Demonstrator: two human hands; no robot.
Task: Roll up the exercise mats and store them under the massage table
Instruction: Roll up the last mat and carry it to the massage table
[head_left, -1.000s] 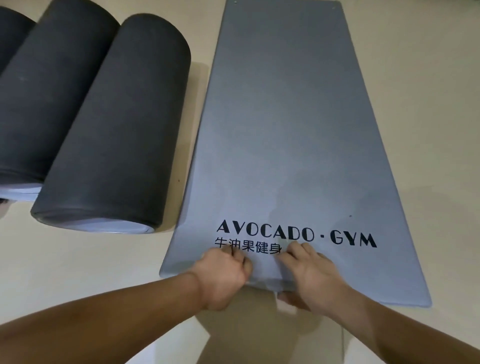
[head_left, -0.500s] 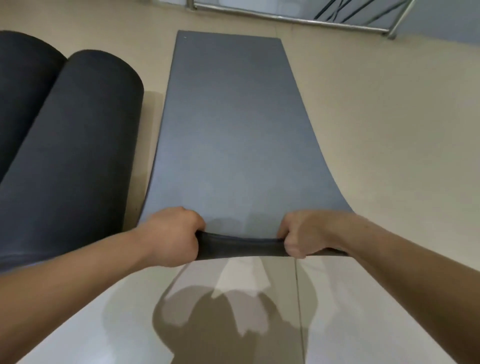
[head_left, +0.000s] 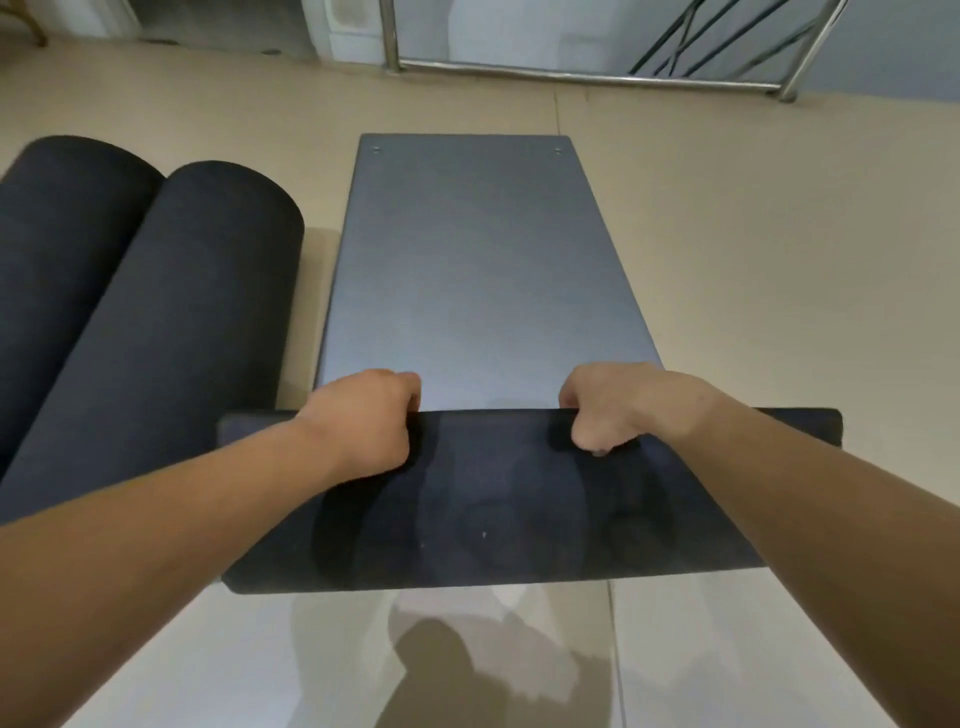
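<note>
Firstly, floor (head_left: 779, 260): beige tile, under and around both hands. Grey mat (head_left: 478, 270): one, flat on the floor ahead of the hands and running away from them; its near end is raised off the floor, dark underside toward the camera, spanning below both wrists. Rolled mats, two, dark: nearer roll (head_left: 171, 338) just left of the left hand, alongside the grey mat's left edge; farther roll (head_left: 52, 249) touching it on its outer side. Metal railing (head_left: 571, 78): far beyond the hands. Left hand (head_left: 363, 421): fingers curled over the raised edge, gripping it. Right hand (head_left: 618, 405): gripping the same edge, thumb against the dark underside; hands well apart.
</note>
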